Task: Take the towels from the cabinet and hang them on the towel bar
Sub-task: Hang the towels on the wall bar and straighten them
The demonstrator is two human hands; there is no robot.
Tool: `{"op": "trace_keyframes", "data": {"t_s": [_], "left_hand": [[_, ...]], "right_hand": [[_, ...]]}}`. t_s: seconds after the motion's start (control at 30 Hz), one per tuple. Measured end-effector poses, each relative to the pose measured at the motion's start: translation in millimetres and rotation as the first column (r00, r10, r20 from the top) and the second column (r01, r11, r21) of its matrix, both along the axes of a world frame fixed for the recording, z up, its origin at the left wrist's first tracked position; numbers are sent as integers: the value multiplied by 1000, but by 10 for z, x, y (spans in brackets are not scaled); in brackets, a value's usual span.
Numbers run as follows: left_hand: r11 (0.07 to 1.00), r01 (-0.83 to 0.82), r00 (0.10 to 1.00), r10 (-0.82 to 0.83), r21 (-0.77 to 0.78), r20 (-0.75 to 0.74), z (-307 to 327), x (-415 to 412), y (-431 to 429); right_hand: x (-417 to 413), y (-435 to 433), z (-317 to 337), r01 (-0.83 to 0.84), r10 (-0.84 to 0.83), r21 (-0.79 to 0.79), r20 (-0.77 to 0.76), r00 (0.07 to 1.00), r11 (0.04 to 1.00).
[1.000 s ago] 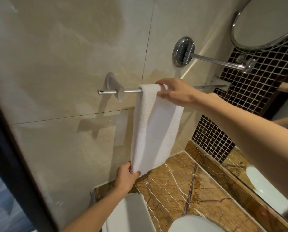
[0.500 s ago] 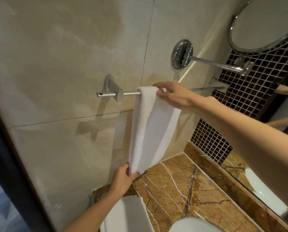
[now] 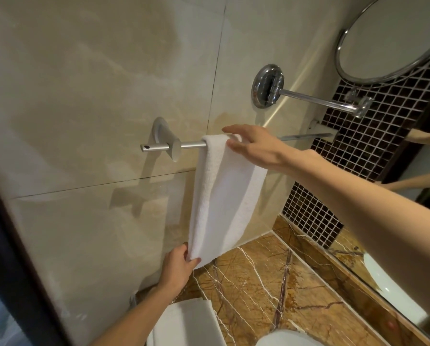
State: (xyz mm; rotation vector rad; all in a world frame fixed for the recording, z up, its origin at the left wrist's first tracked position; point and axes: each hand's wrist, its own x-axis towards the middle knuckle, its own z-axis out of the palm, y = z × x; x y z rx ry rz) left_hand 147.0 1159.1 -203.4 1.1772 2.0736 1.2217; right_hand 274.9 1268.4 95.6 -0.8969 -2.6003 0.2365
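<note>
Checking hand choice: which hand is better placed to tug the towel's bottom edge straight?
Left hand: it pinches the towel's bottom corner. The right hand rests up at the bar.

No readable text, label or number on anything here

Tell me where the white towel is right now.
In the head view the white towel hangs over the towel bar near its left bracket, the right hand at its top and the left hand pinching its bottom corner.

Light: warm, moderately bright, from above right.
Shadows: soft, left of towel bar (image 3: 194,145) bracket.
Glare: on wall tile (image 3: 281,116).
Edges: wide-angle bending.
</note>
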Motion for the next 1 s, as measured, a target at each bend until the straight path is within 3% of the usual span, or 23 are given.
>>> {"op": "trace_keyframes", "data": {"t_s": [0.4,1.0], "left_hand": [[1000,-16,1000,15,-10,-26,-21,-13,61],[996,35,995,-42,-82,-87,68,338,587]], "right_hand": [[-57,103,-96,-38,39,134,-1,999,990],[317,551,-125,8,-4,105,-39,999,994]]}}
